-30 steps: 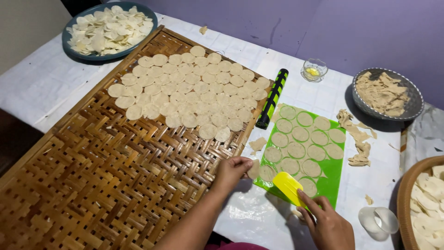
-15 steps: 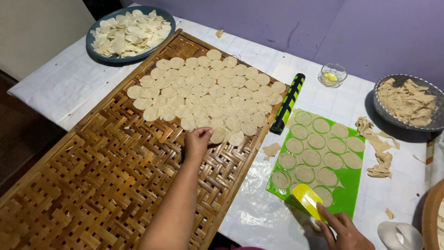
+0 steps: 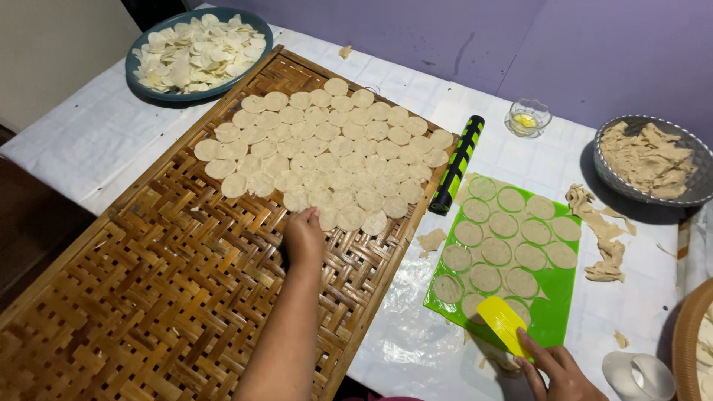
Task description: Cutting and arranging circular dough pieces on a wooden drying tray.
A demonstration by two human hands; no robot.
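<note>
My left hand (image 3: pixel 304 236) rests fingers together on the woven bamboo tray (image 3: pixel 148 297), touching the near edge of the dough rounds (image 3: pixel 327 148), too many to count. My right hand (image 3: pixel 561 371) is clamped on one yellow scraper (image 3: pixel 505 325) at the green mat (image 3: pixel 553 312), about fifteen cut rounds there. One rolling pin (image 3: pixel 457 165) lies between tray and mat. Two bowls, one glass cup (image 3: pixel 526 117). Tray's near half open.
</note>
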